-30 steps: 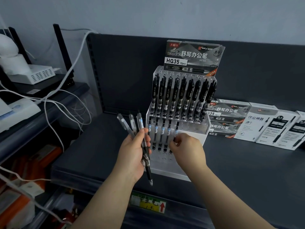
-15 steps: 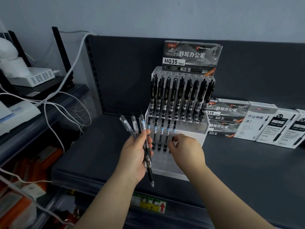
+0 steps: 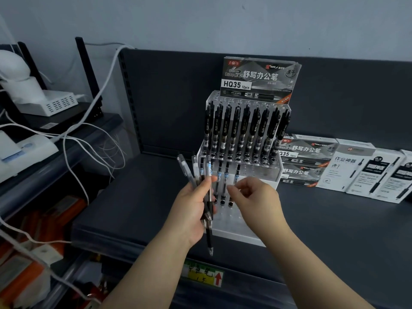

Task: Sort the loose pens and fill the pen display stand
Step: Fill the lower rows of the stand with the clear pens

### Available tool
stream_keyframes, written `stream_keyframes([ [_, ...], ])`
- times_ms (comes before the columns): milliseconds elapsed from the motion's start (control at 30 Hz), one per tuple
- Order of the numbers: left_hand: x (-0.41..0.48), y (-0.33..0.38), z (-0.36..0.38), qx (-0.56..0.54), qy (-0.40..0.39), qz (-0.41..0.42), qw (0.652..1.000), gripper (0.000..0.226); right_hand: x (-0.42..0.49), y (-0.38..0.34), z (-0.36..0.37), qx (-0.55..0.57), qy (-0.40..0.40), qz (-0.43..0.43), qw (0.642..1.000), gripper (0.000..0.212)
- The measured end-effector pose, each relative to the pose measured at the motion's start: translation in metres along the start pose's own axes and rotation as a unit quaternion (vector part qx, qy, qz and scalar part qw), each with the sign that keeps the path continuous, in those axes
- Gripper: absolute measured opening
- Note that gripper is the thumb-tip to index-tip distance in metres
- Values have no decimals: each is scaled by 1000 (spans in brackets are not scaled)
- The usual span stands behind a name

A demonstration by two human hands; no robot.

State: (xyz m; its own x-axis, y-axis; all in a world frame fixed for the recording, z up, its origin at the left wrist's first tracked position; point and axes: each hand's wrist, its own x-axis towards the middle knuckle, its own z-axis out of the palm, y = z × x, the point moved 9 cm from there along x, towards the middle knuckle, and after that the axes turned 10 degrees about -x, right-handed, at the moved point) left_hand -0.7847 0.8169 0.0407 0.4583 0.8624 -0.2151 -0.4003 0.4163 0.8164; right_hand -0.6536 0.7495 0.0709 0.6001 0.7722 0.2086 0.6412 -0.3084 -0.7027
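Observation:
A clear acrylic pen display stand (image 3: 259,175) sits on the dark shelf. Its upper row is packed with black pens (image 3: 245,130). In the lower row's left part stand several clear pens (image 3: 226,175). My left hand (image 3: 189,210) grips a fanned bundle of loose pens (image 3: 186,172) just left of the stand, tips pointing down. In front of the lower row my right hand (image 3: 254,197) hovers with thumb and fingers loosely curled, holding nothing, its fingertips pointing at the bundle. A grey HQ35 pen box (image 3: 258,79) tops the stand.
Dark pen boxes (image 3: 305,157) and white pen boxes (image 3: 361,172) line the shelf back on the right. White devices (image 3: 55,103) and loose white cables (image 3: 73,148) fill the left shelf. A yellow price label (image 3: 204,275) marks the shelf's front edge.
My right hand has come off the pen it was seating in the lower row and shifted a little toward the bundle. My left hand has barely moved.

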Motion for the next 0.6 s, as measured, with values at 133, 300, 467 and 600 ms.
stream_keyframes([
  [133,-4,-6,17,29,-43,-10,999,19,-12,-19,7,173,-114,2,978,9],
  [300,-6,-9,28,54,-84,-14,995,24,-13,-18,7,207,-171,8,963,10],
  [467,-5,-8,29,41,-84,-7,996,25,-5,-12,-5,248,-147,18,957,11],
  [600,3,8,12,-13,-28,27,999,25,9,8,-34,215,-3,32,976,9],
])
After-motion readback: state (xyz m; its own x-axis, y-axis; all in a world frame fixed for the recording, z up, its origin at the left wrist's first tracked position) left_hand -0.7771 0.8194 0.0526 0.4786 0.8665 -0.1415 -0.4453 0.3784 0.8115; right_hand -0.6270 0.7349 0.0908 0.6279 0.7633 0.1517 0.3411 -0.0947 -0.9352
